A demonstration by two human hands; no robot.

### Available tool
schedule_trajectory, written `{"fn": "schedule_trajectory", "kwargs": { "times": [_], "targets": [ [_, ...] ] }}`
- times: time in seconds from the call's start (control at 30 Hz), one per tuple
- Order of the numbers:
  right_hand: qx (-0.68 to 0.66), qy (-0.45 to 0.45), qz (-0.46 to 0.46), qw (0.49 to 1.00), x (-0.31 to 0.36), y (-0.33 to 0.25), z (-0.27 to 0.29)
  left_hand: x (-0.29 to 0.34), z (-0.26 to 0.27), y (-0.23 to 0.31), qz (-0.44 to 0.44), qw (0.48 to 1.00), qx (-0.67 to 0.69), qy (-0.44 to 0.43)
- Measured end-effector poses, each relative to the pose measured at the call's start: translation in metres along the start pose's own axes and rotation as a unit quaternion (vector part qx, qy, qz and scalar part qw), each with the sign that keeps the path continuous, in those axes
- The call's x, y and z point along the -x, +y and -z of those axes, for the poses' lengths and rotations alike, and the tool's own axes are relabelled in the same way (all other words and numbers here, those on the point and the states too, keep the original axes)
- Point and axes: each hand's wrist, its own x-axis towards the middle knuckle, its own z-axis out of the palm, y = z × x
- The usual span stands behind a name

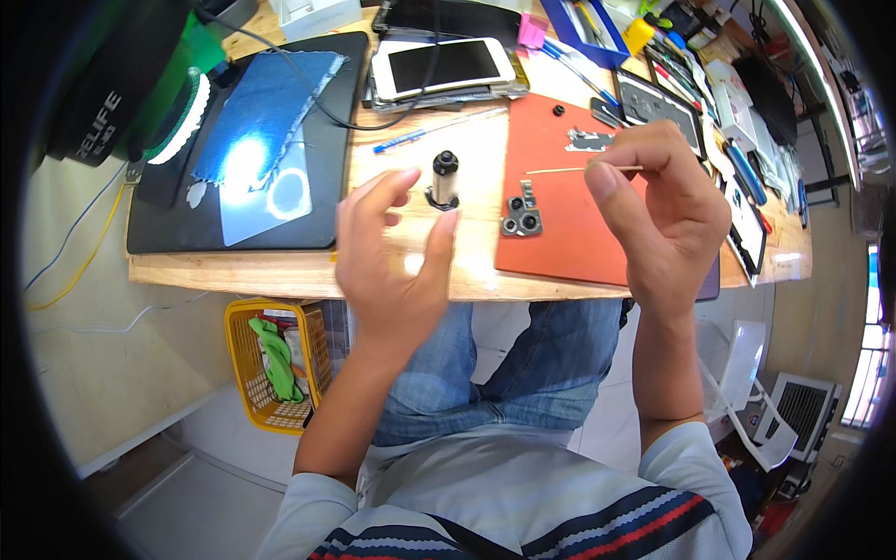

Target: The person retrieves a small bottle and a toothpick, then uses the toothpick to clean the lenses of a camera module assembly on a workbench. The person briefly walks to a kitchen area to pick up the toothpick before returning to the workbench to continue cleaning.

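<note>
The right of both hands (679,231) pinches a stick (557,171) — thin, straight, pale.

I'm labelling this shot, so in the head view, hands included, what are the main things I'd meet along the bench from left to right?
Black-and-green device with a white ring, blue cloth, left hand, three-lens camera module, right hand.
</note>
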Motion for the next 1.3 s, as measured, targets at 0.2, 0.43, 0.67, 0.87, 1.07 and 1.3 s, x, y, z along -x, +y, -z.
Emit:
{"fn": "schedule_trajectory", "kwargs": {
  "times": [0.2, 0.43, 0.67, 0.87, 1.07, 1.3],
  "targets": [
    [-0.031, 0.069, -0.066, 0.995, 0.053, 0.016, 0.018, 0.031, 0.014, 0.012, -0.055, 0.994, -0.005, -0.096],
    [-0.051, 0.084, -0.093, 0.991, 0.085, 0.028, 0.023, 0.021, -0.007, 0.031, 0.028, 0.974, -0.025, -0.225],
    [-0.073, 0.103, -0.115, 0.985, 0.090, 0.034, 0.027, 0.008, -0.020, 0.030, 0.049, 0.962, -0.054, -0.263],
    [-0.086, 0.098, -0.121, 0.984, 0.091, 0.037, 0.026, 0.003, -0.022, 0.030, 0.064, 0.955, -0.052, -0.284],
    [-0.095, 0.107, -0.152, 0.978, 0.091, 0.035, 0.025, 0.001, -0.024, 0.030, 0.067, 0.955, -0.035, -0.286],
    [-0.102, 0.095, -0.149, 0.979, 0.088, 0.035, 0.024, 0.001, -0.025, 0.030, 0.057, 0.956, -0.030, -0.286]
  ]
}}
